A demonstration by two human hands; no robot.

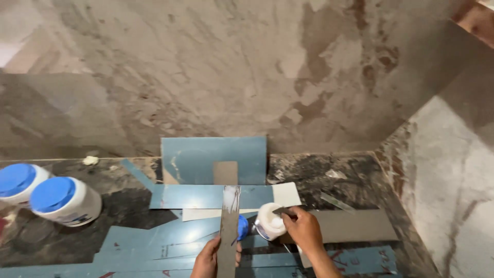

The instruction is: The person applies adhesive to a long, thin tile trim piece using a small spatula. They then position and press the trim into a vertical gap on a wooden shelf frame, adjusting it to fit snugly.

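Left hand point(208, 260) at 6 o'clock low in the frame, fingers curled shut around the lower end of a long narrow grey strip point(228, 226). Strip held nearly upright, running toward 12 o'clock, its upper end smeared with white glue and lying over the blue sheets point(206, 195). Thumb side partly hidden behind the strip; grip tight, no gap showing.

Right hand point(303, 229) just toward 3 o'clock of the left, fingers pinched together on a small dark flat scraper point(283, 210). Scraper tip pointing toward 9 o'clock and resting over the open mouth of a white glue tub point(270, 222). Tub tipped on its side, white glue showing at the opening, touching the right fingers and sitting just beside the strip. Blue lid point(243, 227) directly at 9 o'clock of the tub, half hidden behind the strip.

Under both hands, overlapping blue laminate sheets and one dark grey sheet point(355, 226) reaching toward 3 o'clock. A blue panel point(213, 159) propped at 12 o'clock against the rough plaster wall point(231, 67). At 9 o'clock, well apart from the hands, two white tubs with blue lids point(51, 198) side by side on the dark stained countertop point(319, 167).
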